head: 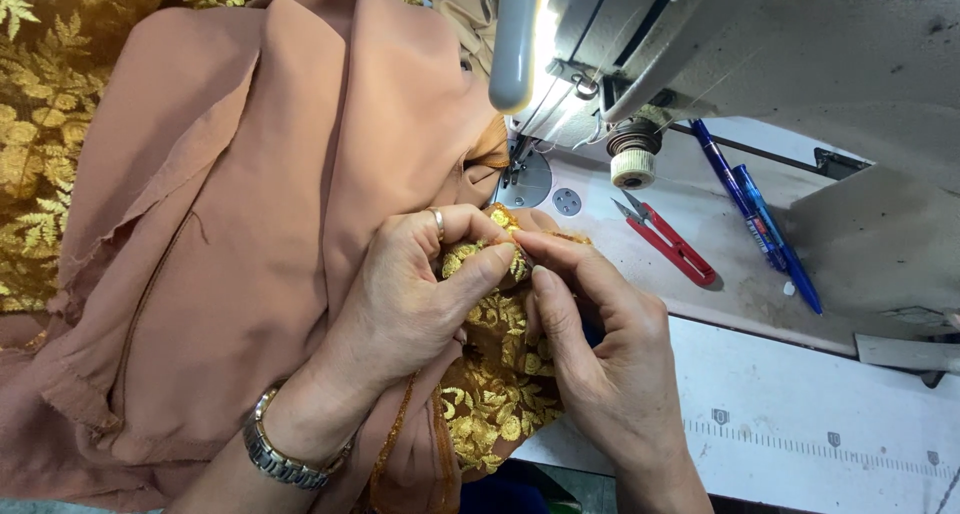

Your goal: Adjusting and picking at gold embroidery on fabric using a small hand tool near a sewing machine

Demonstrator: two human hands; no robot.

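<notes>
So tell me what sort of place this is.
Probably a tailoring or garment workshop: a grey industrial sewing machine, red thread snips on its table, and both hands pinching gold-embroidered lace fabric.

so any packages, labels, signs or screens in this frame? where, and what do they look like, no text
No packages, signs or screens.
Printed ruler strip: along the white table edge, lower right; thin dark tick marks with small dark markers.
Pen labels: printed bands on two blue pens lying right of the red thread snips; too small to make out.
Both hands pinch gold-embroidered fabric, which carries no tag.
</notes>
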